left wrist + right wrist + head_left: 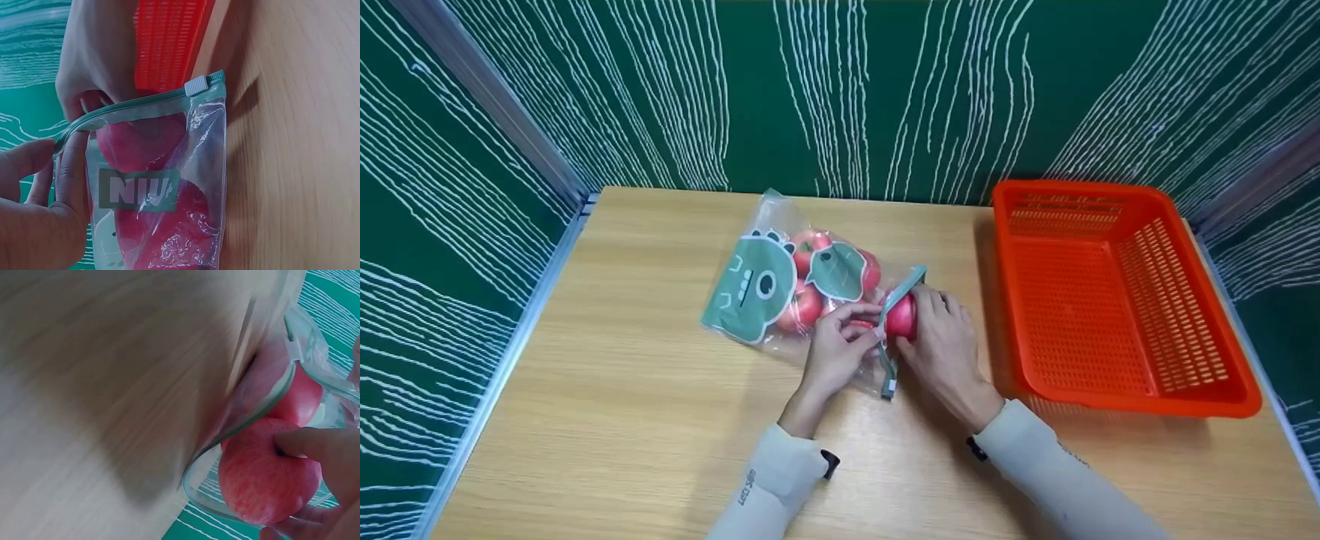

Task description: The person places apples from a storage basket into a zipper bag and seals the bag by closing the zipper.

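Note:
A clear zip bag [780, 330] with green monster prints lies on the table, several red apples [801, 307] inside it. Its green zip edge [135, 104] stands open toward the right and carries a white slider [196, 85]. My left hand [834, 351] pinches that edge between thumb and fingers. At the bag's mouth my right hand [945, 341] grips one red apple [269, 472], the thumb near its stem hollow. Another apple [301, 396] shows right behind it in the bag. Part of the gripped apple is behind the zip edge in the head view.
An orange-red plastic basket [1099, 401] with slotted walls stands on the right side of the wooden table [607, 390]. Green panels [750, 90] with white wavy lines rise behind the table and at both sides, with metal rails along their edges.

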A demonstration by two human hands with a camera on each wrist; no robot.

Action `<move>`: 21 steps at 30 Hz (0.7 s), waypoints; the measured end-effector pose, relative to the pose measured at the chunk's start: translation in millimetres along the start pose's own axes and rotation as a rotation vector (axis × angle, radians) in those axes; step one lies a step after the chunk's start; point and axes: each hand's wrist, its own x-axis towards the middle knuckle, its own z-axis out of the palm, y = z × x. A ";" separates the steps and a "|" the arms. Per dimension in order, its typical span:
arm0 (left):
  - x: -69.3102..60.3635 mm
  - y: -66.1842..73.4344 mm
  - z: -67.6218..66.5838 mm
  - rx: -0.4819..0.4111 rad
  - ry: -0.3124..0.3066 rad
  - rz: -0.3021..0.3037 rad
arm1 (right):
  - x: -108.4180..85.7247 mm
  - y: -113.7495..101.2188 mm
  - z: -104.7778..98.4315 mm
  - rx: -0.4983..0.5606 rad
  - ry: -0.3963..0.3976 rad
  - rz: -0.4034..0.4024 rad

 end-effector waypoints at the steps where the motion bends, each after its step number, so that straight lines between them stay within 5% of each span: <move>1: 0.1 0.6 -0.1 -0.002 0.000 -0.002 | 0.3 0.6 0.8 0.002 -0.005 0.005; 16: 1.2 1.4 -0.3 -0.030 0.009 -0.023 | -2.0 10.6 -3.8 0.027 -0.182 0.016; 21: 1.1 0.4 0.5 -0.046 0.006 -0.016 | 0.2 11.4 -2.4 -0.007 -0.148 -0.035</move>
